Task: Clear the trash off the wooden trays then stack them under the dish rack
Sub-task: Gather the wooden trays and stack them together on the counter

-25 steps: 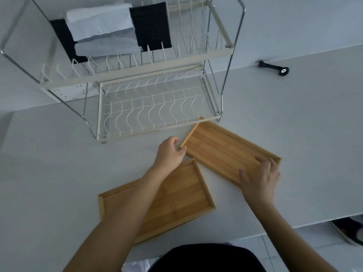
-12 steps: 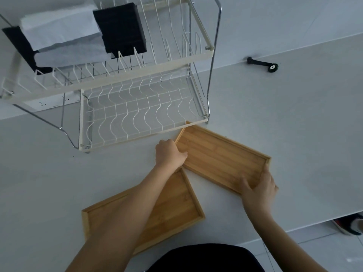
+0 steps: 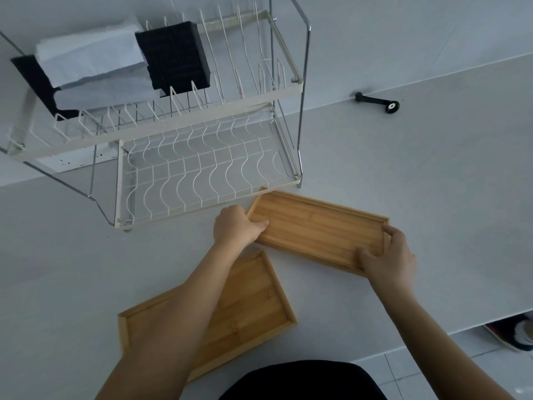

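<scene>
Two bare wooden trays lie on the white counter. The far tray (image 3: 317, 229) sits just right of the dish rack's front corner, its far left corner touching the rack's base. My left hand (image 3: 238, 228) grips its left end, thumb inside the rim. My right hand (image 3: 389, 255) grips its near right corner. The near tray (image 3: 253, 310) lies flat under my left forearm, partly hidden by it. The two-tier white wire dish rack (image 3: 202, 168) stands at the back left, its lower shelf bare.
Folded white and black cloths (image 3: 115, 64) lie on the rack's top tier. A small black tool (image 3: 377, 102) lies at the back right by the wall. The counter's front edge (image 3: 432, 339) runs close to me, with a shoe (image 3: 513, 333) on the floor beyond it.
Both hands have closed on the ends of the far tray: the left thumb went inside its left rim, the right hand shifted to the right corner. The view drifted right.
</scene>
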